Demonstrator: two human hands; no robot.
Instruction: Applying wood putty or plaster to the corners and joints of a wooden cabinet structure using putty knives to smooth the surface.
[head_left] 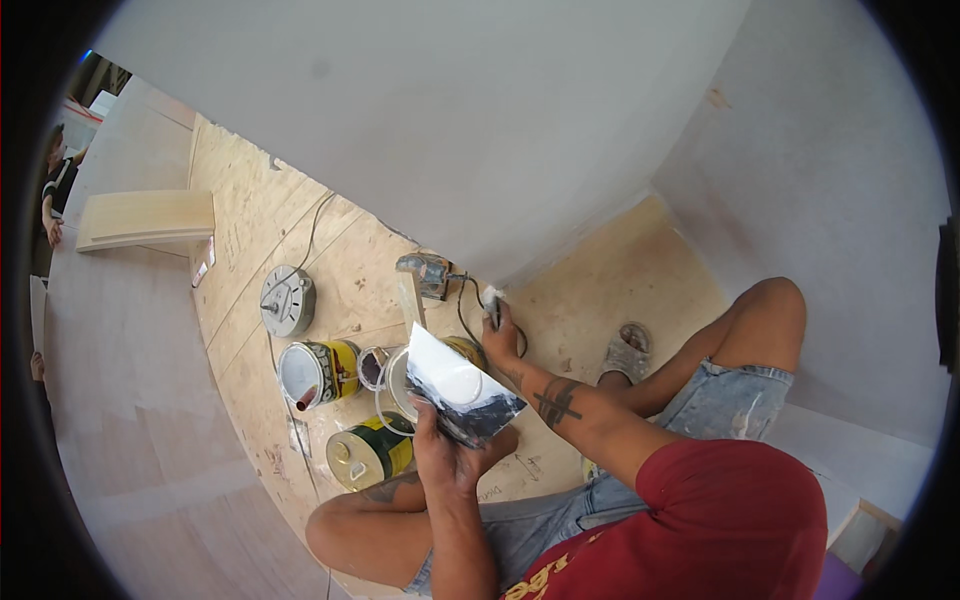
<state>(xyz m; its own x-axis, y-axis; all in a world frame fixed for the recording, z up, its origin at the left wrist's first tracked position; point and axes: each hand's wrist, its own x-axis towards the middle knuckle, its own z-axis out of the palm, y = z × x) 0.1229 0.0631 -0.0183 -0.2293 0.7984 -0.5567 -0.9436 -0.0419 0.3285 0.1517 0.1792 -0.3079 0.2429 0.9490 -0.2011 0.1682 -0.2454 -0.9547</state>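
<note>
My left fingers (428, 417) are holding a flat board (430, 350) in front of me above the floor (600, 265), while farther right my right fingers (503, 328) are holding a small hand tool (491, 297) by the lower corner of a wall panel (450, 130), with a power tool (425, 274) lying left of it, just beside that panel. Left of the board, one can (343, 368) is standing behind a second can (360, 460), and a drum (288, 300) is lying beyond both, with planks (150, 218) resting farther left.
</note>
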